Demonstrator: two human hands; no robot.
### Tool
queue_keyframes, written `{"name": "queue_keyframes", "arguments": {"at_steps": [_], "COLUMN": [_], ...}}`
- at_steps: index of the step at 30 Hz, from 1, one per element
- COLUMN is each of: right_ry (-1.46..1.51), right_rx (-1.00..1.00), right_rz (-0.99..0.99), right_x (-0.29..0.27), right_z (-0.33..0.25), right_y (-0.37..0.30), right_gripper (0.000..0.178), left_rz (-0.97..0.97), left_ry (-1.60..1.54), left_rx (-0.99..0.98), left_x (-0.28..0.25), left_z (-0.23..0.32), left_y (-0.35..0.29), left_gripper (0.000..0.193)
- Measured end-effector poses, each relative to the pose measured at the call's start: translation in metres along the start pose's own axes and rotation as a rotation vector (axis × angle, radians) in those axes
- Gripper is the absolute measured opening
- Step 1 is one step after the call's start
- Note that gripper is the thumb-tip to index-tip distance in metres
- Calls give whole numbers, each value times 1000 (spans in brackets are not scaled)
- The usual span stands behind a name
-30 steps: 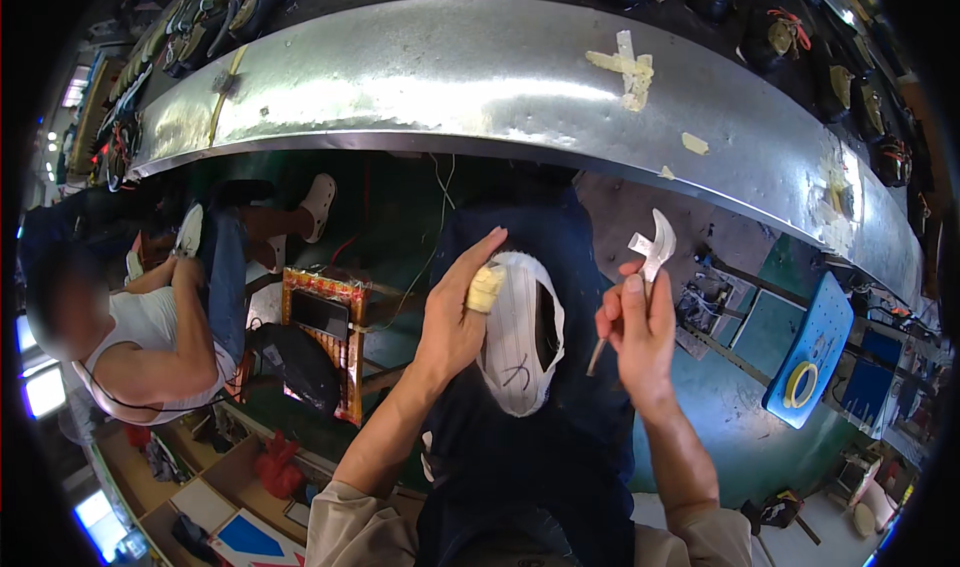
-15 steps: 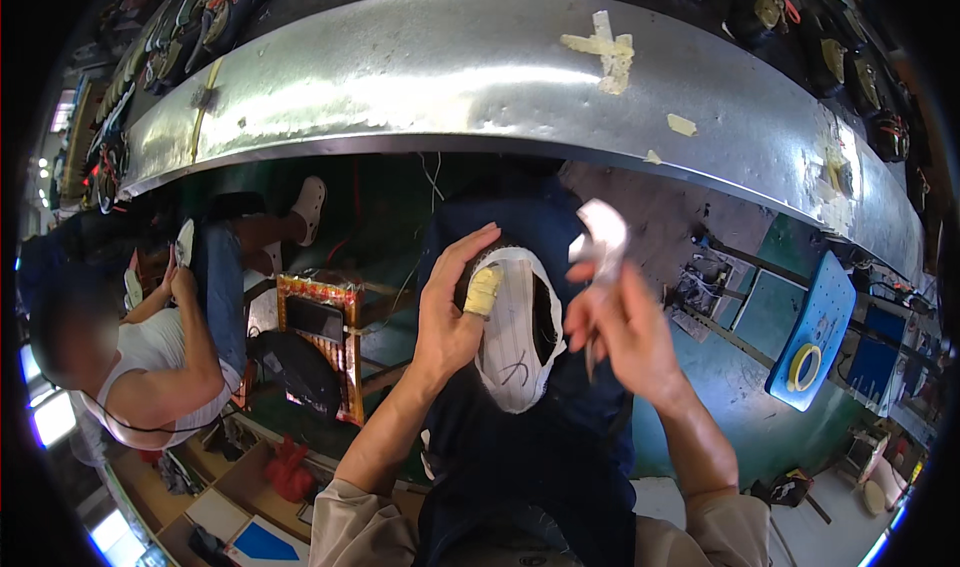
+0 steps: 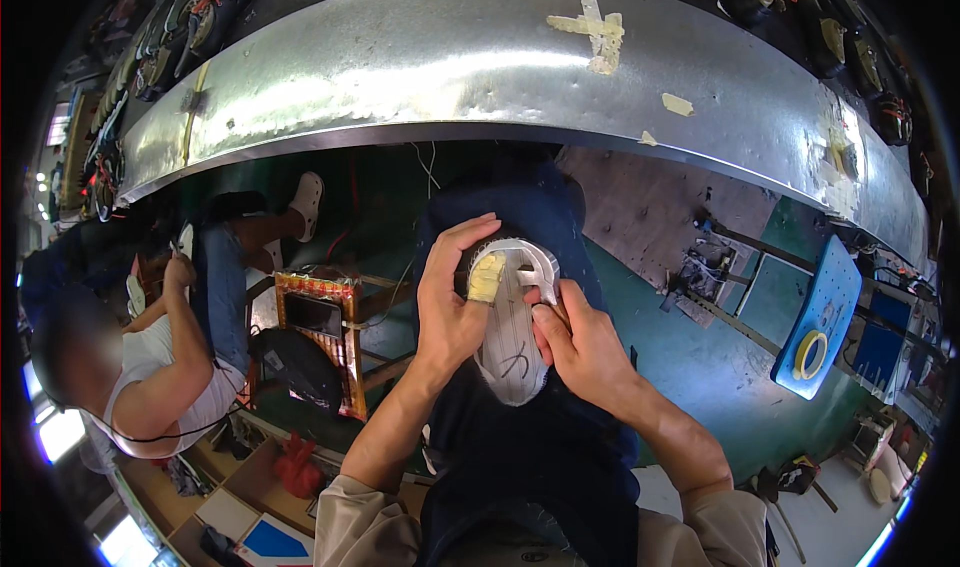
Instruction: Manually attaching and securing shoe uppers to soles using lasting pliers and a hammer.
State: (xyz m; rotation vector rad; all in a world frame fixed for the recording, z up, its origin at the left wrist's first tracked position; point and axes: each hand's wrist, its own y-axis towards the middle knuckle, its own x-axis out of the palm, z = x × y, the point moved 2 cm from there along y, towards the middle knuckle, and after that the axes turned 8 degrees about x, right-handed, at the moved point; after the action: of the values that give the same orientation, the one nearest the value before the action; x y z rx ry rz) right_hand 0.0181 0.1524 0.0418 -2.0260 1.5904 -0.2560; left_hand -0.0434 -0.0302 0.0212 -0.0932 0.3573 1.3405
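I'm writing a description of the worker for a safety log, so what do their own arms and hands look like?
Loose beige sleeves end near the elbows, leaving both forearms bare. The left hand has a pale yellow wrapping around its thumb. The right hand shows no wrapping, and neither wears a glove.

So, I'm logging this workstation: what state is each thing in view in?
Left hand: closed on the left side of the shoe.
Right hand: closed around the hammer.
Shoe: bottom facing up, held.
Hammer: head over the shoe's bottom; contact unclear.
Thumb wrap: wound around the left thumb.
Tape roll: resting on the blue board.
Metal bench: scuffed, tape patches stuck on.
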Motion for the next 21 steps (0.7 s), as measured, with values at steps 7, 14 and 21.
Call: {"name": "queue_keyframes", "arguments": {"at_steps": [7, 14, 21], "right_ry": [-391, -357, -660], "right_rx": [-131, -318, -329], "right_rz": [37, 360, -53], "right_x": [-11, -5, -33], "right_z": [-4, -19, -14], "right_y": [-14, 12, 2], "right_gripper": [26, 23, 18], "left_rz": [-50, 124, -145], "left_ry": [62, -120, -34], "left_rx": [-121, -16, -197], "left_x": [13, 23, -13], "left_z": [-1, -5, -5], "left_y": [9, -10, -27], "left_gripper": [47, 46, 70]}}
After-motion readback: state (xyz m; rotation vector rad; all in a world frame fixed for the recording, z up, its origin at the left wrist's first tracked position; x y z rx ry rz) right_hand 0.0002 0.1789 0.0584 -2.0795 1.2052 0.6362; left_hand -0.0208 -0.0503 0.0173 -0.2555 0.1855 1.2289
